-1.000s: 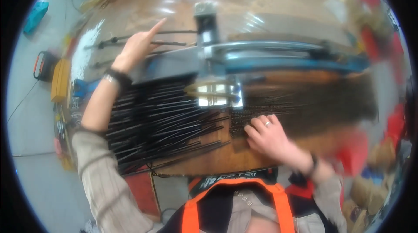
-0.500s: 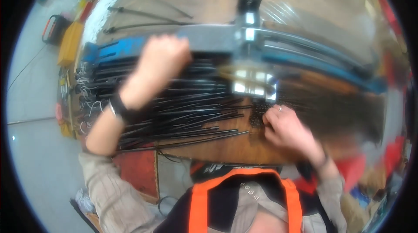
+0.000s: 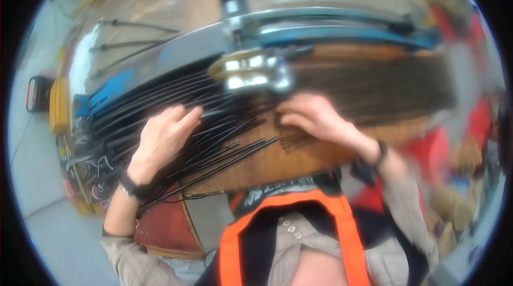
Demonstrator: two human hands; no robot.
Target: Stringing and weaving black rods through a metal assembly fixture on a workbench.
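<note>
My left hand (image 3: 165, 139) is over a spread of long black rods (image 3: 214, 150) on the wooden table (image 3: 256, 162). Its fingers reach forward, slightly bent, and no held object shows. My right hand (image 3: 319, 118) is at the near left end of a bundle of thin dark rods (image 3: 374, 85). A gap shows between its thumb and fingers, with nothing plainly held there. Just ahead of the hands, between the two groups of rods, stands a shiny metal fixture (image 3: 254, 72) with a yellowish curved part, blurred by motion.
Behind the rods runs a long grey and blue rail (image 3: 184, 45), with an upright dark metal post (image 3: 230, 0) at its middle. Black cables (image 3: 139, 25) lie beyond it on clear sheeting. A yellow box (image 3: 59, 105) stands at the left, and a red panel (image 3: 171, 224) below the table.
My left hand has come down from near the rail to the black rods and its fist has loosened. My right hand's fingers have stretched out. The whole view has shifted and tilted.
</note>
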